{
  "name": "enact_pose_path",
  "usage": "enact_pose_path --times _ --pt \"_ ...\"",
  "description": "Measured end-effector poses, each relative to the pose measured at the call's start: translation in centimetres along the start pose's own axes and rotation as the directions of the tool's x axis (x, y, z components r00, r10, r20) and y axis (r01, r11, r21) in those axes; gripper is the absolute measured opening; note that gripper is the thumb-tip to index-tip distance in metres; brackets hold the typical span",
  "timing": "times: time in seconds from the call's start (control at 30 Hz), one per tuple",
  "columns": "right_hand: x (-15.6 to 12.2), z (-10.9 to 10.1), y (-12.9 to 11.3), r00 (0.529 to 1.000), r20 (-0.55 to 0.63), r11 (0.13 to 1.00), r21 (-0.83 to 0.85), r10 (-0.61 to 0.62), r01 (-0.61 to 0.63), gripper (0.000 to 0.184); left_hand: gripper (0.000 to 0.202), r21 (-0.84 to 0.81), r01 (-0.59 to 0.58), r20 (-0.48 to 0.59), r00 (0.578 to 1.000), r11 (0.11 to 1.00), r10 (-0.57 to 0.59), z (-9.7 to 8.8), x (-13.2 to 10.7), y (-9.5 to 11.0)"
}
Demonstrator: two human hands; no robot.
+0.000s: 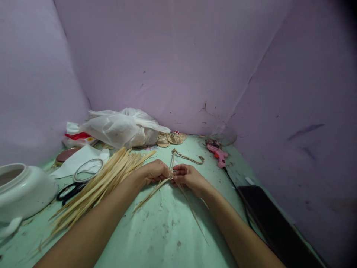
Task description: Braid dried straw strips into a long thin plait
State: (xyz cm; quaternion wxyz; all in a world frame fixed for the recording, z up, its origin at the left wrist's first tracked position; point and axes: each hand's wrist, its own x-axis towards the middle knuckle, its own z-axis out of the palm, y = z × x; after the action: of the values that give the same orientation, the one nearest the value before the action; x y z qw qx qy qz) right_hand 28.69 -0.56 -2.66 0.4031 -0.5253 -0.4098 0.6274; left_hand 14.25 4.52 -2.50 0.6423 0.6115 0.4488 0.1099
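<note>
Both hands meet over the middle of the table around a braid of dry straw strips. My left hand [158, 171] is closed on the braid's near end, its fingers pinching the strips. Facing it, my right hand [189, 178] has curled fingers and pinches strips at the same spot. The finished length of straw braid [187, 158] runs away from my hands, bends, and ends in a hook shape on the right. Loose straw strips [192, 210] hang toward me on both sides. Left of my left hand lies a thick bundle of straw strips [95, 190].
At left are a white ceramic pot [33, 193], black-handled scissors [69, 191], a tape roll [88, 170] and white paper [83, 158]. A plastic bag [119, 128] and woven straw pieces [177, 139] lie behind. At right are a pink glue gun [218, 154] and a dark flat object [267, 216].
</note>
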Motion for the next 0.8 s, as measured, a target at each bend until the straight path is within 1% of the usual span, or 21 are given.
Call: enact_pose_path --times 0.07,0.13,0.17,0.23,0.3,0.47,0.63,0.8 --pt "0.0 0.3 0.0 0.999 0.022 0.999 0.028 0.026 -0.027 0.028 0.008 0.004 0.003 -0.004 1.0 1.0 -0.003 0.0 0.0 0.0" --pt "0.0 0.4 0.2 0.999 0.025 0.999 -0.018 0.038 -0.038 0.016 0.008 0.012 0.009 -0.017 1.0 1.0 -0.008 0.1 -0.1 0.1" --pt "0.1 0.4 0.3 0.999 0.017 0.998 -0.059 0.033 -0.031 0.013 0.008 0.016 0.013 -0.018 1.0 1.0 -0.013 0.1 -0.1 0.2" --pt "0.3 0.3 0.6 1.0 -0.008 0.991 -0.134 -0.002 0.001 0.016 0.008 0.018 0.018 -0.013 1.0 1.0 -0.017 0.0 -0.2 0.3" --pt "0.4 0.2 0.7 0.999 -0.023 0.984 -0.173 -0.037 0.032 0.016 0.009 0.004 0.018 0.009 1.0 1.0 -0.018 -0.1 -0.2 0.3" --pt "0.4 -0.2 0.7 0.999 -0.008 0.985 -0.168 -0.04 0.038 0.011 0.014 -0.049 0.036 0.089 0.996 0.998 -0.032 -0.4 -0.1 0.1" --pt "0.9 -0.3 1.3 0.995 -0.007 0.986 -0.133 -0.101 0.099 0.007 0.017 0.011 0.024 0.062 0.998 1.0 -0.025 -0.3 -0.2 0.2" --pt "0.8 -0.3 1.2 0.997 -0.04 0.99 -0.128 -0.064 0.058 0.01 0.014 0.04 -0.018 0.045 0.999 0.999 0.016 -0.2 -0.2 0.1"
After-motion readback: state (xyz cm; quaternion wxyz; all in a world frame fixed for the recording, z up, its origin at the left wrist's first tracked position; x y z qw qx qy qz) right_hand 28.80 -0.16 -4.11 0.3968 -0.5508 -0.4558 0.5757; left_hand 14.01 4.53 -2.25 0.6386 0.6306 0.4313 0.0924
